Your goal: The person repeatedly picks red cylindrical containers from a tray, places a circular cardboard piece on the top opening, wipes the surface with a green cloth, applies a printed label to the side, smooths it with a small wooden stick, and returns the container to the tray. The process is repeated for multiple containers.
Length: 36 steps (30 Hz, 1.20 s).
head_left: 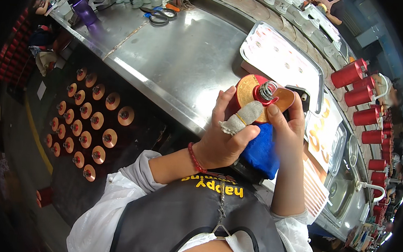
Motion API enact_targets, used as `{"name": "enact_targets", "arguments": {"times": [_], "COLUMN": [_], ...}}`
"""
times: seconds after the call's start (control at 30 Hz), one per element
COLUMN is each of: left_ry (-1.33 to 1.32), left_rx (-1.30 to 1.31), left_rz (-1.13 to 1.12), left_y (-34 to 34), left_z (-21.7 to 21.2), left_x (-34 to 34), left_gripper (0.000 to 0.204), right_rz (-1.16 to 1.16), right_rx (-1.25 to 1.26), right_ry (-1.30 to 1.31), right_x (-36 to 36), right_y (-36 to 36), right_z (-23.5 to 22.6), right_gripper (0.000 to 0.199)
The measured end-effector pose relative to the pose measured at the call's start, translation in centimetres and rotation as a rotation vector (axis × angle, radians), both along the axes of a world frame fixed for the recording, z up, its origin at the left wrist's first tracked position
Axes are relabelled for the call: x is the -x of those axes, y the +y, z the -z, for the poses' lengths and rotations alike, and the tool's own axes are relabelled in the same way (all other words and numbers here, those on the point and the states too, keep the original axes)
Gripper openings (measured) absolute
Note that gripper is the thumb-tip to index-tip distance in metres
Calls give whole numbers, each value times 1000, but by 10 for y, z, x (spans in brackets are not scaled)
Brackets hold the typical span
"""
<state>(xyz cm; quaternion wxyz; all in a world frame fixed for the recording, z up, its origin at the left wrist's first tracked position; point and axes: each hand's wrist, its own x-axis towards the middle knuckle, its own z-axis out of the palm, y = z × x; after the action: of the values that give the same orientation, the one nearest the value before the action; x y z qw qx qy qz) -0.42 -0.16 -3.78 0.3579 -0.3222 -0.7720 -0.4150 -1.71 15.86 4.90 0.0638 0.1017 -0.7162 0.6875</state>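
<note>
My left hand [218, 145] is closed around the side of a red bottle with a metal coil neck [267, 89]. A grey cloth finger cover [250, 114], tied with a yellow band, is on one of its fingers. A gold ring label [246, 92] lies on the bottle's top around the neck. With thumb and fingers, my right hand [287, 124] pinches the lifted, curved part of this gold label [284, 99] at the neck's right side. Blue cloth [262, 153] sits under the bottle, whose lower body is hidden.
On the steel table [177, 64] are black scissors [161, 16], a purple bottle [81, 8] and a shallow tray [284, 55]. Gold label sheets [321, 133] lie right, near a sink [344, 199]. Several gold-topped bottles [86, 110] stand lower left; red bottles [366, 116] line the curved conveyor.
</note>
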Motion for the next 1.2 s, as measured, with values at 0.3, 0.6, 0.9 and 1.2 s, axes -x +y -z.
{"name": "enact_targets", "arguments": {"times": [0.3, 0.6, 0.9, 1.2], "left_ry": [-52, -281, -84, -115], "left_rx": [-237, -546, -43, -180], "left_rz": [223, 173, -102, 201], "left_y": [-7, 14, -10, -12], "left_z": [-27, -32, -31, -32], "left_x": [10, 3, -5, 1], "left_gripper": [61, 44, 36, 38], "right_rz": [132, 87, -58, 85], "right_rx": [-8, -47, 165, 26], "right_ry": [32, 30, 42, 38], "right_x": [-13, -8, 0, -8], "right_y": [-16, -4, -2, -10], "right_z": [6, 2, 10, 14], "right_gripper": [28, 19, 18, 22]}}
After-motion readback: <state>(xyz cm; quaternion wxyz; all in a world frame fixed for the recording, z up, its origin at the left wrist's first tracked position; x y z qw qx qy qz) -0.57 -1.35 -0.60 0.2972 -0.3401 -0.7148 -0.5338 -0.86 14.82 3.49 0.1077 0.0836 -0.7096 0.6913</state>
